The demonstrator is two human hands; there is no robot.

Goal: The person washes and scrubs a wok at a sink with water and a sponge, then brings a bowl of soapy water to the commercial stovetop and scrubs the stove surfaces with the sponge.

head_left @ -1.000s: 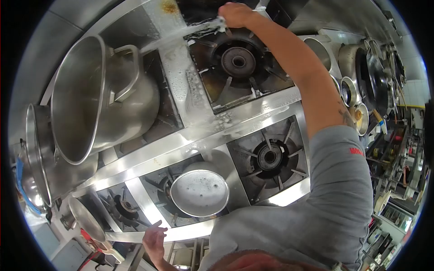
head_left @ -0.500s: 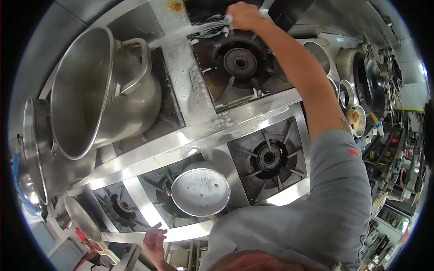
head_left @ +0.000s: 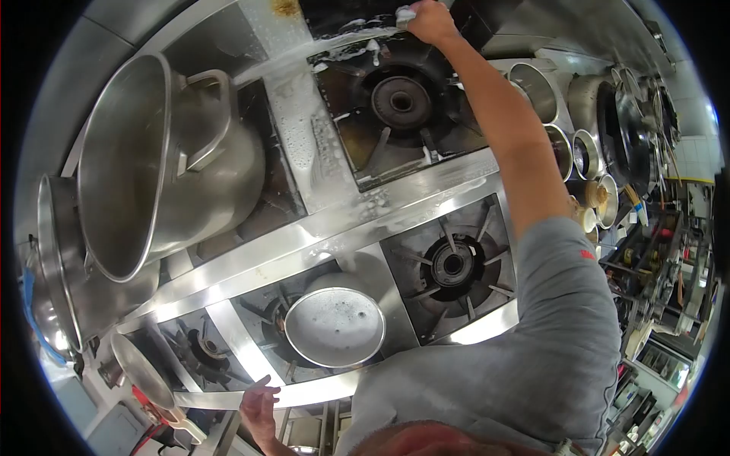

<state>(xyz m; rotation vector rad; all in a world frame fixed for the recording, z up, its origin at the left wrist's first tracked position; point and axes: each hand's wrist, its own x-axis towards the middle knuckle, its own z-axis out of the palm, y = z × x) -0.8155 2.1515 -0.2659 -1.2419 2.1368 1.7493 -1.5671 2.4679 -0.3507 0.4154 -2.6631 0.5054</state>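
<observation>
A right hand (head_left: 432, 20) closes on a pale cloth (head_left: 405, 14) at the soapy stove's (head_left: 334, 220) far edge; the left hand (head_left: 260, 403), open, hovers near. A foam-flecked small pot (head_left: 334, 327) sits near; a large stockpot (head_left: 152, 175) left looks empty.

A small pale scrubbing pad (head_left: 405, 14), wet and bunched, sits pressed against the far edge of the steel cooktop (head_left: 334, 220), just beyond the back burner (head_left: 401, 99). The steel around that burner is streaked with white soap foam running along the ledge and central strip.
</observation>
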